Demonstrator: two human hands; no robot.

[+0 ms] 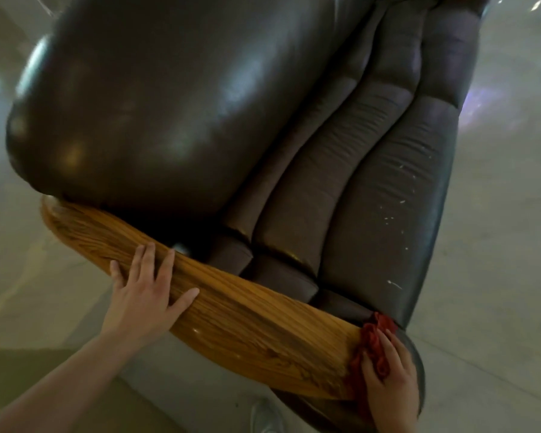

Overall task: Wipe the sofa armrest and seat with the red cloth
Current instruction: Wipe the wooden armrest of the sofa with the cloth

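Note:
A dark brown leather sofa fills the view, its shiny seat cushion [156, 104] at upper left and its padded backrest [372, 170] running up the right. A wooden armrest [247, 314] with strong grain crosses the lower middle. My left hand [144, 295] lies flat on the armrest with fingers spread, holding nothing. My right hand [388, 379] presses the bunched red cloth [372, 339] onto the armrest's near right end, where wood meets leather. Part of the cloth is hidden under my fingers.
Pale glossy floor [497, 276] surrounds the sofa on both sides. A light shoe [266, 417] shows at the bottom edge below the armrest. Small white flecks [394, 214] mark the backrest's right panel.

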